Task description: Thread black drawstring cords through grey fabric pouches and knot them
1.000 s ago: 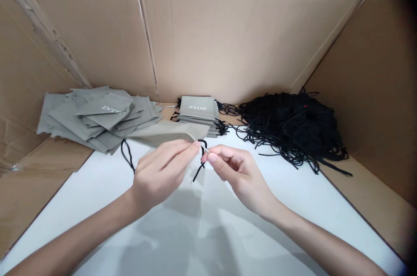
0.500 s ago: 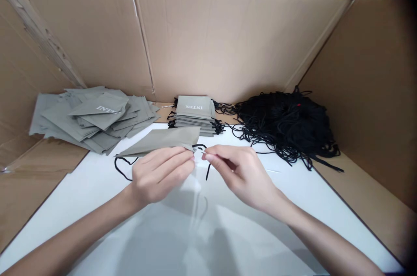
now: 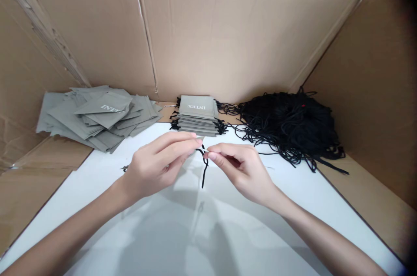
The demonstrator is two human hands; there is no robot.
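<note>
My left hand is closed in a pinch on a grey pouch, which is almost wholly hidden behind the fingers. My right hand is closed in a pinch on a black cord right at the left fingertips. The cord's free end hangs down between the two hands above the white table. A short bit of cord sticks out to the left of my left wrist.
A loose heap of grey pouches lies at the back left. A neat stack of corded grey pouches stands at the back centre. A big tangle of black cords sits back right. Cardboard walls enclose the table.
The grey pouch, seen flat beyond my left hand before, is now hidden behind it. The cord loop at the left has shrunk to a short end, and the hanging end has shifted slightly.
</note>
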